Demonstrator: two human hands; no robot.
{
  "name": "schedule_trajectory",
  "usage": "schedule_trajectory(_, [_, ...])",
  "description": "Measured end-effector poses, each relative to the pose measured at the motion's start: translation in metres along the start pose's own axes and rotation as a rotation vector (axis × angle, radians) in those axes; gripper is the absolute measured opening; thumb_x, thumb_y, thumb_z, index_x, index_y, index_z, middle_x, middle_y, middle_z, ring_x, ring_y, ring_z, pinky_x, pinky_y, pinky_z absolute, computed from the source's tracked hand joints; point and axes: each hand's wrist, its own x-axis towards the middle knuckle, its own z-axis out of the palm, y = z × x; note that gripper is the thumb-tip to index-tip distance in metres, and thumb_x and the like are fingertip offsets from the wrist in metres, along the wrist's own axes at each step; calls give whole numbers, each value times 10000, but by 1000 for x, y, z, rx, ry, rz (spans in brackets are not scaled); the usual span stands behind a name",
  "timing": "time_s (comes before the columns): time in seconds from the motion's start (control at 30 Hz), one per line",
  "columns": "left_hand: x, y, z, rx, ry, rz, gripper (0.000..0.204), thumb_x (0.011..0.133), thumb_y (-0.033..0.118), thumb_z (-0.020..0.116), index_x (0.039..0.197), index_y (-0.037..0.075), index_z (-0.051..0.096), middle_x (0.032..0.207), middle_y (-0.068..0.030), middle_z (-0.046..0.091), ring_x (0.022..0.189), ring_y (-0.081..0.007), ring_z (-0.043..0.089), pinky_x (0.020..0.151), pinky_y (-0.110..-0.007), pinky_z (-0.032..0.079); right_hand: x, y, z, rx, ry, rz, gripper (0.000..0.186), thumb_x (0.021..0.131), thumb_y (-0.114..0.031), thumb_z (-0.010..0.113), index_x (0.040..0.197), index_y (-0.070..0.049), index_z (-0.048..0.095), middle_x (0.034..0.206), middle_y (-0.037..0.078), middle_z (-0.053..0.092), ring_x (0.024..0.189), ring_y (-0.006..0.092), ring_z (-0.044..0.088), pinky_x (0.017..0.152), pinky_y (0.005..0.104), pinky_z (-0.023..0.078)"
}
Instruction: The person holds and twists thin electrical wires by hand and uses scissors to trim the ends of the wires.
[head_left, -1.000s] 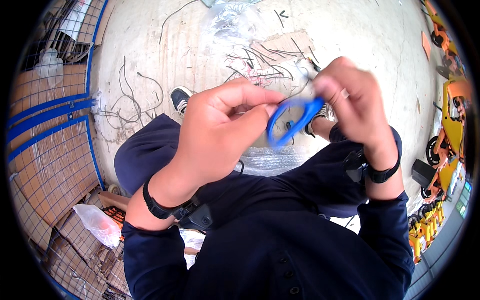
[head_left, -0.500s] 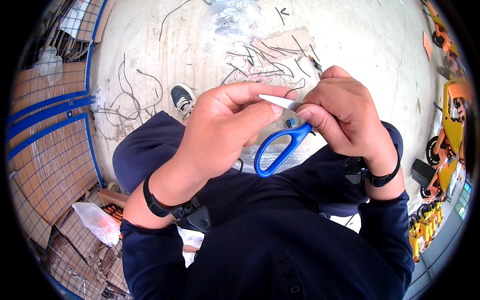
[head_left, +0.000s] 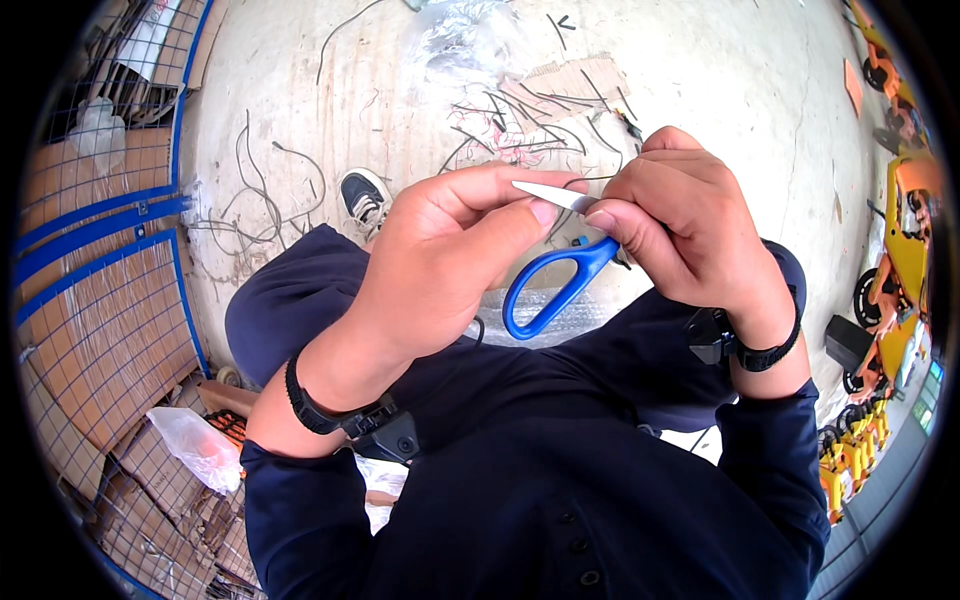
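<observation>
Between my hands is a pair of scissors (head_left: 562,290) with blue handles and a bright blade that points left across my left fingertips. My right hand (head_left: 690,225) is closed round the scissors near the pivot, thumb pressed on the blade's base. A thin dark cable (head_left: 598,178) shows just above the blade between the two hands. My left hand (head_left: 450,250) is closed, thumb and forefinger pinched at the cable next to the blade. The cable's part inside the fingers is hidden. One handle loop hangs free below my right hand.
On the floor ahead lie cut dark cable pieces (head_left: 540,110), a cardboard piece (head_left: 575,80) and clear plastic film (head_left: 465,40). Loose cable (head_left: 255,200) lies left, beside a blue mesh cage (head_left: 110,300) holding cardboard. Yellow-orange wheeled machines (head_left: 905,240) line the right side.
The scissors have shifted slightly left and up, their handle loop rising. More of the thin cable shows between my hands. Both hands keep nearly the same place and grip.
</observation>
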Motion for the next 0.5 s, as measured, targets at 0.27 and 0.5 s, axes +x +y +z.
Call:
schedule_trajectory(0.27, [-5, 7, 5, 44, 86, 55, 219, 912, 24, 511, 1080, -80, 607, 926, -99, 674, 465, 11, 349, 407, -156, 265, 0, 5, -2, -42, 41, 44, 171, 843, -178, 657, 703, -85, 625, 533, 48, 503, 479, 252, 458, 566, 320, 378])
schedule_trajectory(0.5, [-6, 12, 0, 33, 121, 18, 239, 924, 43, 507, 1111, -78, 594, 813, -67, 647, 452, -4, 276, 398, -185, 203, -6, 7, -24, 247, 57, 392, 241, 921, -240, 594, 846, -16, 644, 616, 34, 563, 596, 132, 515, 573, 266, 413])
